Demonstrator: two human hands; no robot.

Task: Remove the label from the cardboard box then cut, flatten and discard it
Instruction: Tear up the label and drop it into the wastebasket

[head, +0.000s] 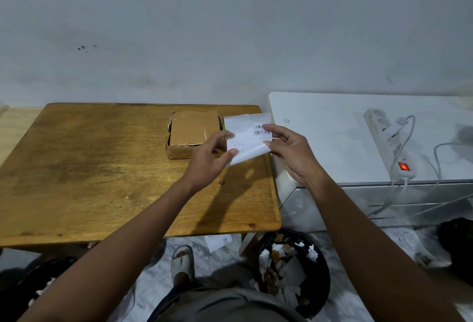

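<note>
Label (247,135) already off box (193,133), pinched between left hand (213,154) and right hand (291,154). Best crumpled small, then dropped straight into bin (321,280) below.

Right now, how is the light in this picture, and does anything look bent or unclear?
Head view: dim, cool light; the arms throw dark shadows on the wooden table; wide-angle lens bows the table edges; the label print is too small to read.

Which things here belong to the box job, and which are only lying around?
Job:
- label, pinched by left hand and right hand
- cardboard box on wooden table
- bin with scraps, on the floor

Lying about:
- power strip, switch lit, on white cabinet
- paper on the floor
</note>
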